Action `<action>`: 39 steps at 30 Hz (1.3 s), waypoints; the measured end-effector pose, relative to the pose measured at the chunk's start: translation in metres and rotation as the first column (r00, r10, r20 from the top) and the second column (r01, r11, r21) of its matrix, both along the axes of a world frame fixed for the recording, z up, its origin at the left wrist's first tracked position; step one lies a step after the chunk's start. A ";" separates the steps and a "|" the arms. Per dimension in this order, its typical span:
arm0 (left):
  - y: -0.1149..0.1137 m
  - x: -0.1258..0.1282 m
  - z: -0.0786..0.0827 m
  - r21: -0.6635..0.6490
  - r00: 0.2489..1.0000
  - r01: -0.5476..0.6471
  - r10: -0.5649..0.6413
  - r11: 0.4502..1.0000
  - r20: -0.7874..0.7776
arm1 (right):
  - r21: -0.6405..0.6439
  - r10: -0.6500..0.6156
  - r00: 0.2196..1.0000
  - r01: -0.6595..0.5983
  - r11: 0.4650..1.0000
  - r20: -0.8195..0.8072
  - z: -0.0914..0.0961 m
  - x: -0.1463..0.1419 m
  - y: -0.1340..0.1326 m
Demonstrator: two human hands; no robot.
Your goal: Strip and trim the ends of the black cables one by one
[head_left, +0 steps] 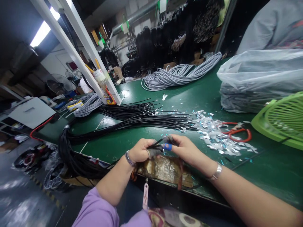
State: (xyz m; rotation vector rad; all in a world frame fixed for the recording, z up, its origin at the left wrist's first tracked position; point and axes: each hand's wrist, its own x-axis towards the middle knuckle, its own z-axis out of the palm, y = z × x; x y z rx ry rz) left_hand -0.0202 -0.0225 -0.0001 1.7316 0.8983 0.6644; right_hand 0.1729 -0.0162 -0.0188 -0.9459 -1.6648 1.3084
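Recording, well left of the fingers [155, 153], 1 thick black cable bundle [67, 143], bending at the near edge of the green table [109, 145] and fanning out rightward beyond both hands. Observing the left hand [140, 150] pinching black cable strands [157, 145] narrowly between thumb and covered fingers. Locating these strands directly between the 2 sets of fingers, touching both; reading their long axis as running crosswise from left fingertips to right, slanting slightly away from the body. Finding neither hand nearer. Being unable to count the strands or to confirm any link with the bundle. Observing the right hand [181, 145], wearing 1 blue wrap [167, 147], gripping the same strands; not being able to tell the exact finger spacing, owing to overlap. Noting 1 brown taped pad [163, 170] lying just below the fingers, bodyward. Placing the bundle's loose ends beyond the fingers. Listing, right of the fingers, white scraps [210, 134], 1 pair of red-handled scissors [236, 130] lying beside them, and, well apart, 1 green slatted item [281, 121].
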 end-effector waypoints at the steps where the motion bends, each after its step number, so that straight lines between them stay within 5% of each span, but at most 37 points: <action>1: 0.000 0.000 0.001 -0.031 1.000 0.023 -0.023 0.999 0.013 | -0.111 0.043 0.998 -0.047 0.993 -0.036 0.000 -0.001 0.000; 4: 0.000 0.002 0.000 -0.123 1.000 -0.004 0.007 0.992 0.024 | -0.328 0.109 0.987 -0.142 0.934 -0.117 0.002 -0.003 -0.002; 6: 0.001 0.003 -0.002 -0.167 0.997 -0.071 0.076 0.983 0.029 | -0.311 0.072 0.991 -0.105 0.945 -0.115 0.004 -0.003 -0.003; 9: 0.001 0.006 -0.001 -0.152 0.987 -0.135 0.147 0.979 0.067 | -0.099 0.004 0.998 -0.011 0.995 -0.069 0.006 -0.002 -0.001; 13: 0.001 0.009 0.002 -0.104 0.981 -0.141 0.153 0.984 0.116 | 0.150 -0.018 0.999 0.013 0.989 0.035 0.004 0.002 0.001; 24: 0.003 0.011 -0.001 -0.017 0.963 -0.243 0.243 0.970 0.118 | 0.609 -0.170 0.943 -0.041 0.792 0.285 -0.002 0.004 -0.007; 27: 0.002 0.011 0.000 -0.034 0.968 -0.224 0.227 0.974 0.112 | 0.597 -0.193 0.943 -0.008 0.802 0.272 -0.005 0.001 -0.006; 31: 0.000 0.008 0.000 -0.129 0.983 -0.131 0.146 0.983 0.112 | 0.459 -0.254 0.931 0.110 0.882 0.263 -0.010 0.000 0.002; 39: 0.002 0.009 -0.001 -0.152 0.959 -0.188 0.215 0.970 0.187 | 0.346 -0.126 0.985 0.079 0.935 0.114 -0.005 0.000 0.003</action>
